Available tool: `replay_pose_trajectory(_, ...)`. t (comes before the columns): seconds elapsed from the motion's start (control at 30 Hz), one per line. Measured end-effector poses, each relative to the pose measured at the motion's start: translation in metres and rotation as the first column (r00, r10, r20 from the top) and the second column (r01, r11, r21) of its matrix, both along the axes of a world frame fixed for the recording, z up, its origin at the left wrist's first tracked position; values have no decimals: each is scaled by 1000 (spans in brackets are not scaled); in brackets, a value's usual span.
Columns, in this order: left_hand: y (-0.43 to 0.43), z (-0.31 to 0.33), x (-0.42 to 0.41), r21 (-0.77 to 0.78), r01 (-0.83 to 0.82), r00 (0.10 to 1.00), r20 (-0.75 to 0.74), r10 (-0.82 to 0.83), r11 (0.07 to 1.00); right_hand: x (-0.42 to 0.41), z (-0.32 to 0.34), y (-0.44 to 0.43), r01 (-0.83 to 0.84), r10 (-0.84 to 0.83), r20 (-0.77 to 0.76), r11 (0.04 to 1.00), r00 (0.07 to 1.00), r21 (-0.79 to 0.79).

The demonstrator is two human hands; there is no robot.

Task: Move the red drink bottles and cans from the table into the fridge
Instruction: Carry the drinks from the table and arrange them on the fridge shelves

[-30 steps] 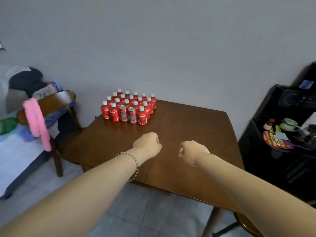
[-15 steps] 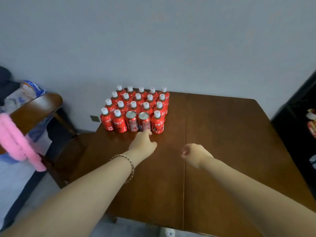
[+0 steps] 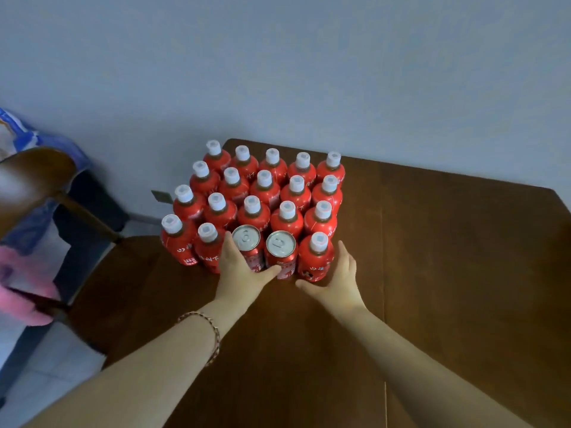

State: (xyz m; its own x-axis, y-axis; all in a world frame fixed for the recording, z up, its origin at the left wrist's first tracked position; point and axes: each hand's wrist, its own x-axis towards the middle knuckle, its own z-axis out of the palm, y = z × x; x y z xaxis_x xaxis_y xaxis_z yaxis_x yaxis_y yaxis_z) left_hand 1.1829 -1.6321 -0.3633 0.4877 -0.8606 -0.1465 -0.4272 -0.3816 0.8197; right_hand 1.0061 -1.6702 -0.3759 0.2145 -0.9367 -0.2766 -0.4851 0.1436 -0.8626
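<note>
We see the red bottles [image 3: 265, 193] packed upright in tight rows at the far left corner of the brown table [image 3: 448, 273], white caps up, close to the wall. In the front row stand two cans [image 3: 264, 251] side by side, silver tops showing, with bottles on either side. Our left hand [image 3: 238, 267] wraps around the left can [image 3: 248, 247], fingers at its left side, thumb reaching across under the right can [image 3: 281, 253]. Our right hand [image 3: 336, 279] cups open around the front right bottle [image 3: 316, 257], fingers on its right side, thumb below; we cannot tell if it grips. A bracelet [image 3: 213, 332] circles the left wrist. A wooden chair [image 3: 46, 193] stands left of the table.
</note>
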Motion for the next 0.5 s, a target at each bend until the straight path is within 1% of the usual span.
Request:
replay_pose_trajectory(0.07, -5, -13, 3, 7, 10, 995, 97, -10, 1000, 9, -11, -10, 23, -19, 71, 999, 997, -46)
replay_pose_trajectory(0.13, -8, -21, 9, 8, -18, 980, 197, 16, 1000, 17, -21, -16, 34, -29, 91, 998, 995, -57)
replay_pose_trajectory(0.2, -9, -24, 15, -32, -20, 970, 243, 27, 999, 20, -27, -20, 46, -40, 105, 998, 994, -53)
replay_pose_trajectory(0.27, -12, -24, 22, -83, 30, 961, 275, -6, 996, 21, -30, -26, 62, -56, 92, 996, 994, -61)
replay_pose_trajectory(0.33, -13, -21, 26, -140, 83, 966, 254, -45, 987, 16, -30, -30, 41, -36, 59, 996, 998, -84)
replay_pose_trajectory(0.43, -16, -18, 33, -187, 204, 976, 118, -184, 961, 8, -30, -31, -49, 50, 12, 996, 999, -77)
replay_pose_trajectory(0.5, -23, -16, 41, -180, 317, 948, 65, -310, 931, 3, -27, -30, -106, 106, -7, 993, 994, -61)
